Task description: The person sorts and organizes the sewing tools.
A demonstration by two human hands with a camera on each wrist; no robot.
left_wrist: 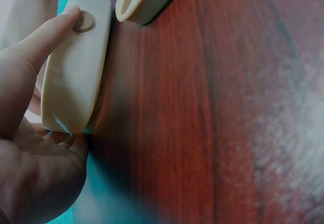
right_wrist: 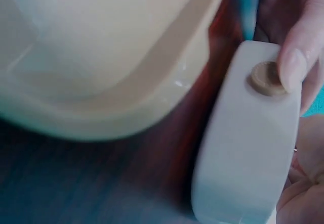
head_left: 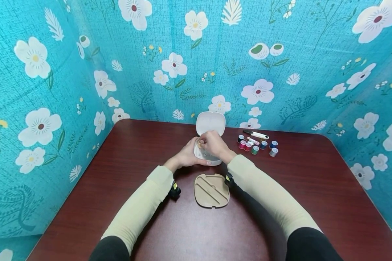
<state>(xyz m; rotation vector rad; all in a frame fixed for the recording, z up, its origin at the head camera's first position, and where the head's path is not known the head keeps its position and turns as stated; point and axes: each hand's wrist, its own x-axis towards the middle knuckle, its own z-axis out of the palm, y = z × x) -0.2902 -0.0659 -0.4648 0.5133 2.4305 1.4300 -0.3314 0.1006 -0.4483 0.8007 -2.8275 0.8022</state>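
A small white box (head_left: pixel 215 162) stands mid-table with its lid (head_left: pixel 210 123) hinged up behind it. My left hand (head_left: pixel 186 156) grips the box's left side. In the left wrist view the thumb (left_wrist: pixel 38 44) lies along the box wall (left_wrist: pixel 76 77), its tip at a round beige button (left_wrist: pixel 83 20). My right hand (head_left: pixel 213 143) hovers over the open box with curled fingers, pinching a small yellowish piece (head_left: pixel 200 144) too small to identify. The right wrist view shows the box wall (right_wrist: pixel 248 148), the button (right_wrist: pixel 266 78) and the thumb (right_wrist: pixel 296 62) close up.
A beige insert tray (head_left: pixel 211 190) lies on the dark red table (head_left: pixel 313 188) just in front of the box. Several coloured thread spools (head_left: pixel 256 146) and a white-handled tool (head_left: pixel 256 135) sit to the box's right. Floral blue walls close in the table's back and sides.
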